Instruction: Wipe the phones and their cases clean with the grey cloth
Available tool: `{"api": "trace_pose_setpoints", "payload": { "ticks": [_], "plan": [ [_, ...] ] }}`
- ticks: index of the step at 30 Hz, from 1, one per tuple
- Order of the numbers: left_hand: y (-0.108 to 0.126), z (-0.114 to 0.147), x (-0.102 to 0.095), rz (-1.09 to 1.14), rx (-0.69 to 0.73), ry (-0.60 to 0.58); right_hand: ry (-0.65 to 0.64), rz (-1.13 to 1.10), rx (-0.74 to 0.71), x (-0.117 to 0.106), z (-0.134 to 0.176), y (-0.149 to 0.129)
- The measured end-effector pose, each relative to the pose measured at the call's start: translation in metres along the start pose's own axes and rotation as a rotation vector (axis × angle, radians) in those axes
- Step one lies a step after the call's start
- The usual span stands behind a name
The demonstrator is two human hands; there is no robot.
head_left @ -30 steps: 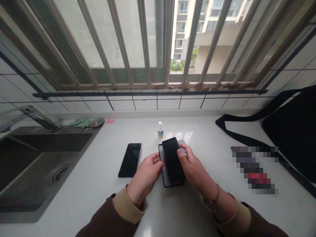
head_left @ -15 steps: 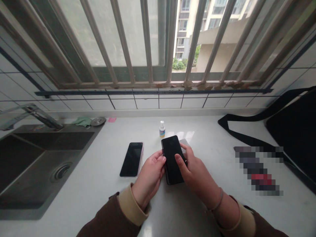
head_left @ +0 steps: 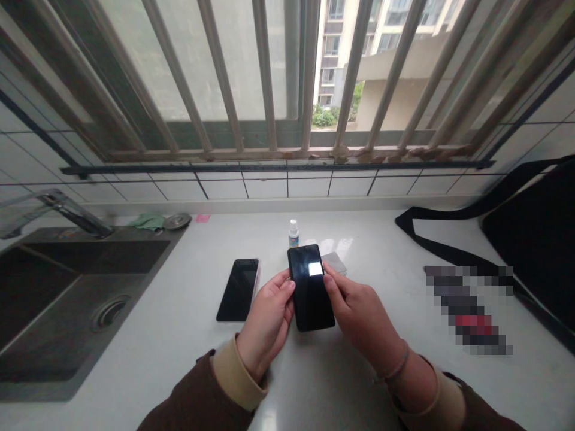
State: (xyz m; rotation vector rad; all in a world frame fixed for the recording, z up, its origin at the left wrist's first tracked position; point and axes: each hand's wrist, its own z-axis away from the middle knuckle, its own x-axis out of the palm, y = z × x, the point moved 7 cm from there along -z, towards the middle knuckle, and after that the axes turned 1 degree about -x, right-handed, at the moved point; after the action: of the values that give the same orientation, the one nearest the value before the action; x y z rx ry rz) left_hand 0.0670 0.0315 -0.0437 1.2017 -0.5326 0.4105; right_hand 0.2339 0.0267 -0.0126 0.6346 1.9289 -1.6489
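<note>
Between my hands is a black smartphone (head_left: 309, 299), held above the counter with its dark screen towards me and a bright window reflection on it. My left hand (head_left: 269, 320) grips its left edge, thumb along the side. On the opposite edge, my right hand (head_left: 359, 308) is closed, with the thumb near the rim. A second smartphone (head_left: 238, 290), in a clear case, lies face up left of my left hand. Just past the held phone stands a small white bottle (head_left: 293, 232), its lower part hidden. Behind my right fingers lies a flat grey item (head_left: 335, 263), partly covered.
A dark sink (head_left: 103, 371) with a chrome faucet (head_left: 76, 212) occupies the left side. Near it lie a green cloth (head_left: 148, 222), a metal strainer (head_left: 178, 221) and a pink scrap (head_left: 202, 218). To the right are a black bag with a strap (head_left: 534, 239) and a pixelated object (head_left: 469, 308).
The held phone has tilted and shifted slightly left, and a window reflection now shows on its screen. My right thumb has moved from over the screen to its right edge.
</note>
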Motion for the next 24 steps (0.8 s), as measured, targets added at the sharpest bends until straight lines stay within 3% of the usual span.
{"api": "trace_pose_setpoints", "payload": {
  "ticks": [5, 9, 12, 19, 24],
  "plan": [
    [0.007, 0.000, 0.002, 0.023, 0.032, -0.007, 0.019, -0.137, 0.046, -0.001, -0.003, 0.007],
    [0.016, -0.001, -0.003, 0.054, 0.094, 0.047, -0.197, -0.098, -0.006, 0.016, -0.001, -0.001],
    [0.019, -0.002, -0.004, 0.077, 0.103, 0.044, -0.287, -0.127, -0.054, 0.024, 0.002, -0.009],
    [0.023, 0.000, -0.001, 0.066, 0.101, 0.012, -0.259, 0.003, -0.114, 0.023, -0.001, -0.009],
    [0.033, 0.003, -0.015, 0.067, 0.209, 0.208, -0.392, -0.062, -0.177, 0.034, 0.007, -0.016]
  ]
}}
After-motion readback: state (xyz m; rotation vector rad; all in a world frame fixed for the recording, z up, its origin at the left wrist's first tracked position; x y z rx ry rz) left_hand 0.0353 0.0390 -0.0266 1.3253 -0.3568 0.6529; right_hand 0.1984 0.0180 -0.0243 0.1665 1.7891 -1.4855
